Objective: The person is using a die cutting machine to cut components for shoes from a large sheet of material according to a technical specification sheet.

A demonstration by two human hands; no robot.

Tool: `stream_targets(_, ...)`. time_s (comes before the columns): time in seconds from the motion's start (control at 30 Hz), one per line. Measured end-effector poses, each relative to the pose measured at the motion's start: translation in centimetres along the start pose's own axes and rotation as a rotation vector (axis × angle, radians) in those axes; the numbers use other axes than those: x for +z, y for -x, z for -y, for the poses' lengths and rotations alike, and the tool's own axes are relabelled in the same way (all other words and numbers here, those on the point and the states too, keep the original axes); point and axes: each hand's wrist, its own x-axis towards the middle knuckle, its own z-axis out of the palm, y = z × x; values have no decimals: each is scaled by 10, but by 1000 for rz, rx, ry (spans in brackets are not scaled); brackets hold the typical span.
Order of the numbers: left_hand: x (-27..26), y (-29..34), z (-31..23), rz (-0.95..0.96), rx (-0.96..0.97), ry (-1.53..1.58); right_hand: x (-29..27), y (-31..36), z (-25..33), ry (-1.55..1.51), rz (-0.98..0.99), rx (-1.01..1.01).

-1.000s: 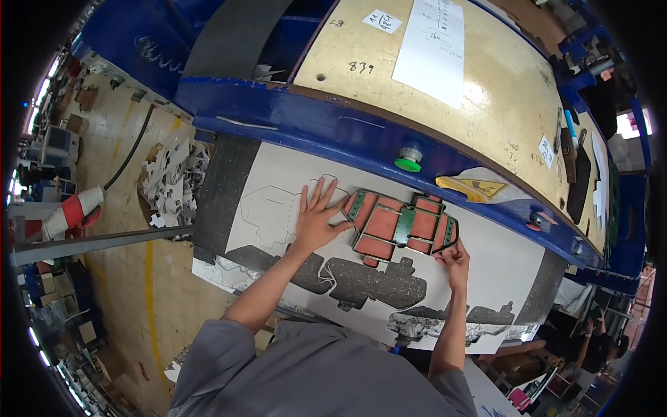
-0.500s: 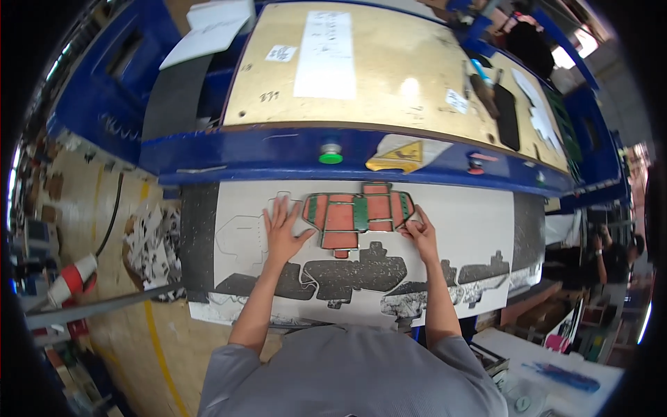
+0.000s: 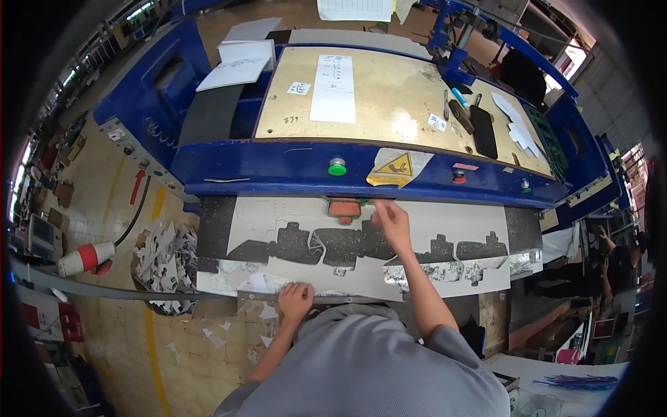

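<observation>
A cutting die [image 3: 344, 209] with reddish foam pads and dark green edges lies on the white sheet [image 3: 479, 217]. Only its near part shows, since the press's blue beam [image 3: 264, 167] hides the rest. By the die's right side is my right hand [image 3: 392, 224], slightly blurred, its fingers bent and drawn together; whether they touch the die or hold something is unclear. At the sheet's near edge rests my left hand [image 3: 296, 300], fingers curled in, nothing visible in it. Dark cutouts [image 3: 351, 243] between the hands bare the speckled board beneath.
The beam carries a green button [image 3: 337, 167], a yellow warning label [image 3: 392, 169] and a red button [image 3: 458, 176]. A phone [image 3: 483, 132] and a knife-like tool [image 3: 460, 117] lie on top. Scraps heap up [image 3: 167, 260] at left. Another person [image 3: 611, 254] is at far right.
The die has slid away from me, partly under the beam. My left hand has left its place beside the die for the near edge. My right hand has moved left; the view has shifted too.
</observation>
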Motion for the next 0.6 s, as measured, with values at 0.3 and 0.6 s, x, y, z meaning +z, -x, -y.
stream_targets(0.3, 16, -35, -4, 37, -55, -34, 67, -47, 45, 406, -14, -261)
stream_targets(0.6, 23, -47, 8, 114, 3, -47, 59, 80, -64, 719, 242, -270)
